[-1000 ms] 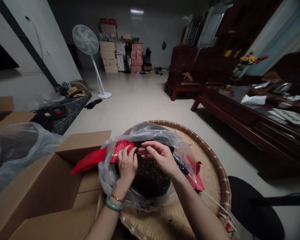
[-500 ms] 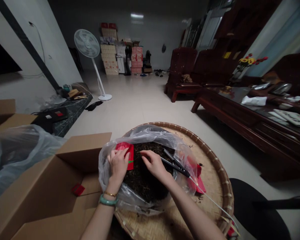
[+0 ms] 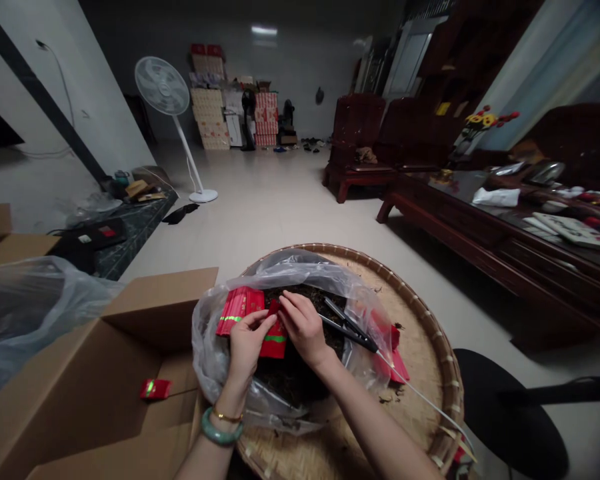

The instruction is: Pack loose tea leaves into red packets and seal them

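The left hand [image 3: 246,347] and the right hand [image 3: 304,327] are close together, fingertips pinching one red packet [image 3: 275,348] above dark tea leaves [image 3: 293,381], toward the bamboo tray's [image 3: 437,333] left edge.

black tool [image 3: 363,339] right of hands [image 3: 304,328], free room over carton [image 3: 93,383]

At lower centre of the frame, 1 red packet [image 3: 275,349] is held near its partly hidden top, a bright green band crossing its lower half. Just left of it lies a fanned, overlapping pile of red packets [image 3: 243,305], a green band along its near edge. Dark leafy shreds [image 3: 280,375] show around the packet.
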`<state>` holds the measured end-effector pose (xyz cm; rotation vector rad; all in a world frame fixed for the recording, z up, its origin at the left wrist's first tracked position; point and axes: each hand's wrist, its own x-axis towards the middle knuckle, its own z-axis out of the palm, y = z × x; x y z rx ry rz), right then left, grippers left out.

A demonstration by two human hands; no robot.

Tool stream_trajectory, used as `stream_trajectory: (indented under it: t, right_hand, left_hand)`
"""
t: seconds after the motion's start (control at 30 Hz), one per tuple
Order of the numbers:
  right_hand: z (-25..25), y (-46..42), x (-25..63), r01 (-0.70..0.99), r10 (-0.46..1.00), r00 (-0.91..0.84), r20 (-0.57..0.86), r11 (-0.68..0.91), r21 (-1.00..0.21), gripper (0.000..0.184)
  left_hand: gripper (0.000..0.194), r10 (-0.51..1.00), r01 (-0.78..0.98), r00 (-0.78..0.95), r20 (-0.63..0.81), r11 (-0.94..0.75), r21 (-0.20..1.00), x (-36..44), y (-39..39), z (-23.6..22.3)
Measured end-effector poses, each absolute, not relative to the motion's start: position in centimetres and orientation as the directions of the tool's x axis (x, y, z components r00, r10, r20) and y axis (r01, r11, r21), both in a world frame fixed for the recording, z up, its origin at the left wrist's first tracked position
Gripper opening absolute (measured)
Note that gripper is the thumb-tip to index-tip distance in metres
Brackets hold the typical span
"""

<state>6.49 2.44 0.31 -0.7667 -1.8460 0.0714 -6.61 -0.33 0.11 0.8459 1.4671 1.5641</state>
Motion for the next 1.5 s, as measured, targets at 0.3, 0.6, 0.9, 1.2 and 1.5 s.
stream_trajectory:
  t: [0.3, 0.6, 0.9, 1.2, 1.5]
  right_hand:
    - [1.7, 2.2, 8.6, 0.383, 0.726, -0.155, 0.67, 0.669, -0.636, 0.008]
    - [1.6, 1.7, 11.5, 0.289, 0.919, -0.164, 0.357, 0.391, -0.874, 0.01]
    - [1.9, 0.9, 12.1, 0.013, 0.976, -0.158, 0.146, 0.15, -0.989, 0.019]
    - [1.7, 1.1, 12.8, -0.137, 0.965, -0.264, 0.015, -0.022, -0.99, 0.03]
    - [1.2, 1.2, 13.4, -0.015, 0.856, -0.513, -0.066, -0.085, -0.996, 0.051]
  left_hand:
    - [0.042, 0.943, 0.221, -0.297, 0.154, -0.088, 0.971, -7.9, -0.4, 1.0]
    - [0.028, 0.989, 0.067, -0.139, -0.039, 0.049, 0.997, -8.1, -0.5, 0.4]
    - [0.027, 0.996, 0.059, -0.084, -0.027, 0.032, 0.998, -7.2, -0.7, 0.7]
    - [0.028, 0.999, 0.115, 0.051, 0.001, -0.007, 0.993, -7.0, -0.8, 1.1]
    - [0.033, 0.978, 0.198, 0.207, 0.02, -0.062, 0.978, -7.9, -0.8, 0.3]
